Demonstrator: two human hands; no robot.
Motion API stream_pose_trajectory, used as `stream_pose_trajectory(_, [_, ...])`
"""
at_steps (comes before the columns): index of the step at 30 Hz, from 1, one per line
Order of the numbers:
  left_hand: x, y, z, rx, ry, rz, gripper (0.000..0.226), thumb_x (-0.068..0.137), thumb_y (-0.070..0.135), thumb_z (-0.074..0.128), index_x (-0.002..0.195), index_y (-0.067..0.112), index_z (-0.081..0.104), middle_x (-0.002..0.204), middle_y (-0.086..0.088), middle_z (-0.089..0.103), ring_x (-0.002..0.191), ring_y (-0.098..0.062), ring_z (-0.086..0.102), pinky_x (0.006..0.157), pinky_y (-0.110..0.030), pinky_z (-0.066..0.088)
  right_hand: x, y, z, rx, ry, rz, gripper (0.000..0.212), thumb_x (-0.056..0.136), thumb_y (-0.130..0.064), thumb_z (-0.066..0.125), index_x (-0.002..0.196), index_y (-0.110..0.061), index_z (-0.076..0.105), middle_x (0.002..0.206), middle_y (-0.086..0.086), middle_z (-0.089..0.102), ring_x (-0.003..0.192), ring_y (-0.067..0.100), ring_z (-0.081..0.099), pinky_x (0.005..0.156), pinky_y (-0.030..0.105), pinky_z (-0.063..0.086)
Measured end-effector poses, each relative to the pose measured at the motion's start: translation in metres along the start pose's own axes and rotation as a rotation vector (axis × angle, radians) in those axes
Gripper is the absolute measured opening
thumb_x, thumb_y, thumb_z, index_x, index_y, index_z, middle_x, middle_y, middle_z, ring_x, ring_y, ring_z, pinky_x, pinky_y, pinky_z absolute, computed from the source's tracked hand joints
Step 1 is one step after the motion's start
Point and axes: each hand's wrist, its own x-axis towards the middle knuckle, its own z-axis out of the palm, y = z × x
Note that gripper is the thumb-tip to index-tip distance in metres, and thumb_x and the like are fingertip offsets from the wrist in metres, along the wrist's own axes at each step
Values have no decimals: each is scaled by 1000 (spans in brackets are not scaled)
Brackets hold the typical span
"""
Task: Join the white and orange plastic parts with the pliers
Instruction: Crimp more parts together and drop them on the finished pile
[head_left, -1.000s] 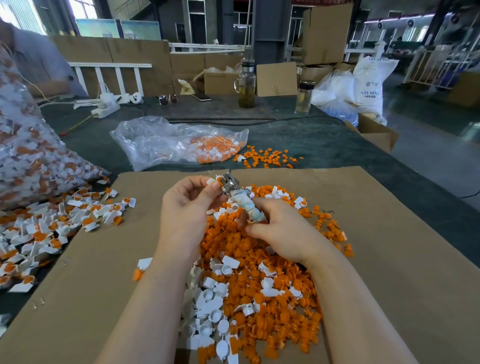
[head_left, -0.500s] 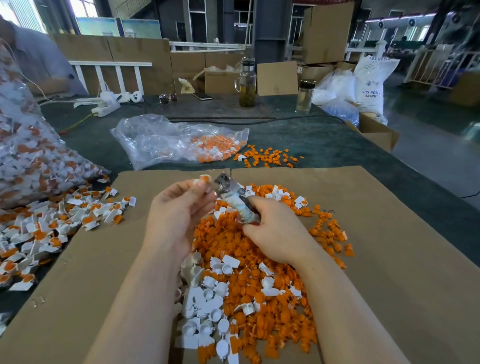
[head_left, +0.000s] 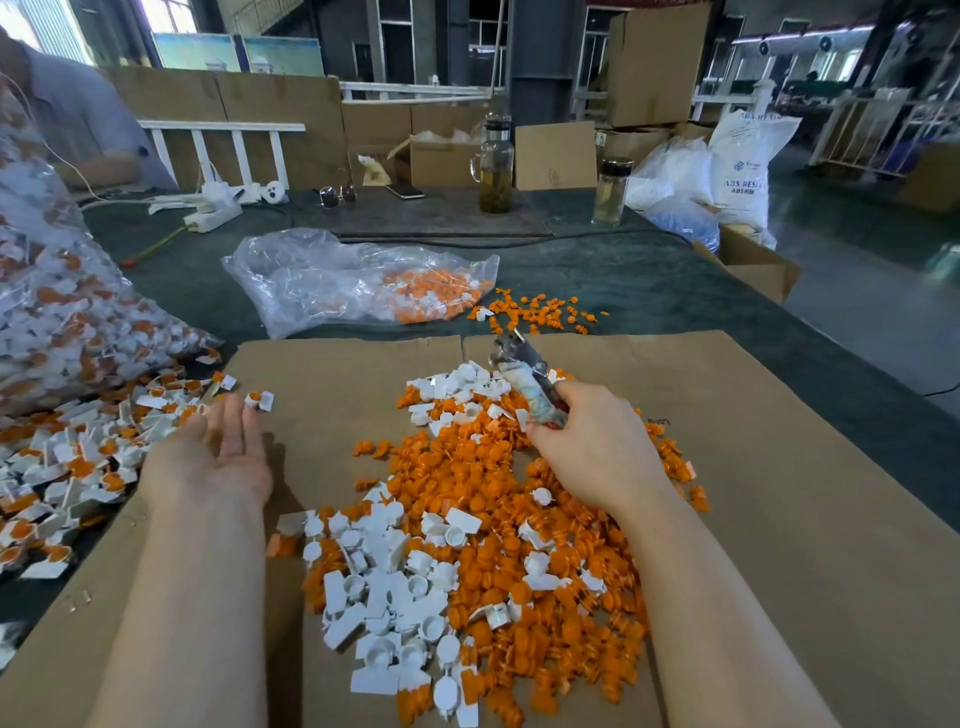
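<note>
Pliers sit in the right hand, fingers curled round the taped handles, nose pointing away toward about eleven o'clock and raised over the far edge of the heap. Whether the jaws hold anything I cannot tell; nothing shows between them. The left hand lies palm up and spread, holding nothing, at about nine o'clock from the heap, fingertips just beside a joined piece (white body, orange insert) on the cardboard. Further out at nine o'clock lies the finished pile.

Loose white parts and orange parts make up the mixed heap between the two forearms, white ones thickest at six o'clock and again just under the pliers. My judgement: one cycle is done and the next pick falls to the empty left hand, which has to travel toward three o'clock to reach a white part. The pliers' long axis already slants toward that hand, so a fresh pair could meet the nose near the heap's far edge.
</note>
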Motion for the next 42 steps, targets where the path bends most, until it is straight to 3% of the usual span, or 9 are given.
stream_pose_trajectory(5, [-12, -5, 6, 338, 43, -11, 26, 102, 23, 50, 126, 19, 59, 105, 5, 72, 87, -4, 70, 79, -19, 55, -6, -10, -16, 77, -230, -202, 23, 87, -34, 66, 76, -35, 47, 75, -13, 53, 66, 3, 50, 55, 21, 32])
stream_pose_trajectory(10, [-15, -11, 10, 579, 6, 52, 5, 95, 23, 62, 96, 21, 67, 92, 7, 72, 86, -1, 67, 71, -17, 52, -17, -34, -8, 42, -373, -377, 21, 85, -37, 69, 92, -35, 50, 82, -16, 55, 70, 1, 50, 60, 23, 40])
stream_pose_trajectory(16, [-14, -26, 8, 907, -141, 159, 8, 93, 20, 66, 99, 25, 66, 95, 6, 74, 92, -8, 69, 77, -29, 51, -16, -32, -1, -49, -365, -400, 21, 86, -42, 67, 90, -36, 46, 77, -19, 49, 74, 4, 49, 58, 22, 38])
stream_pose_trajectory(19, [-19, -30, 5, 1195, -323, 209, 6, 90, 18, 69, 93, 24, 68, 95, 4, 73, 94, -13, 65, 99, -44, 47, -14, -28, 0, -40, -355, -368, 33, 85, -45, 67, 114, -32, 56, 92, -19, 54, 84, 6, 49, 65, 26, 40])
stream_pose_trajectory(21, [-25, -24, 1, 1444, -535, 186, 11, 80, 22, 77, 88, 24, 71, 90, 3, 72, 89, -15, 62, 92, -42, 46, -13, -26, -1, -34, -358, -338, 51, 85, -47, 67, 129, -27, 54, 103, -17, 55, 89, 5, 45, 69, 27, 38])
stream_pose_trajectory(27, [-34, 3, -1, 2052, -1179, -138, 59, 39, 53, 88, 92, 45, 66, 109, 2, 58, 95, -15, 56, 74, -31, 45, -13, -18, -11, 66, -396, -313, 28, 82, -43, 72, 100, -31, 55, 88, -15, 51, 84, 10, 51, 67, 28, 40])
stream_pose_trajectory(32, [-33, -7, -1, 2187, -1177, -77, 63, 45, 49, 89, 99, 54, 58, 117, 5, 41, 102, -19, 51, 79, -45, 59, -15, -18, -15, 99, -455, -300, 33, 80, -40, 76, 104, -23, 61, 95, -7, 60, 86, 9, 56, 74, 32, 48])
stream_pose_trajectory(38, [-27, -22, -3, 2204, -1167, 80, 51, 68, 38, 88, 97, 58, 50, 114, 10, 41, 98, -8, 51, 73, -21, 44, -13, -16, -6, -10, -403, -298, 29, 80, -46, 72, 93, -34, 50, 83, -17, 49, 79, 4, 48, 61, 25, 38])
stream_pose_trajectory(42, [-23, -41, -5, 2099, -1060, 331, 47, 77, 33, 82, 103, 46, 46, 113, 6, 36, 91, -4, 45, 78, -27, 40, -11, -16, 3, -89, -294, -242, 27, 84, -49, 66, 100, -33, 53, 87, -17, 50, 85, 9, 52, 64, 28, 43])
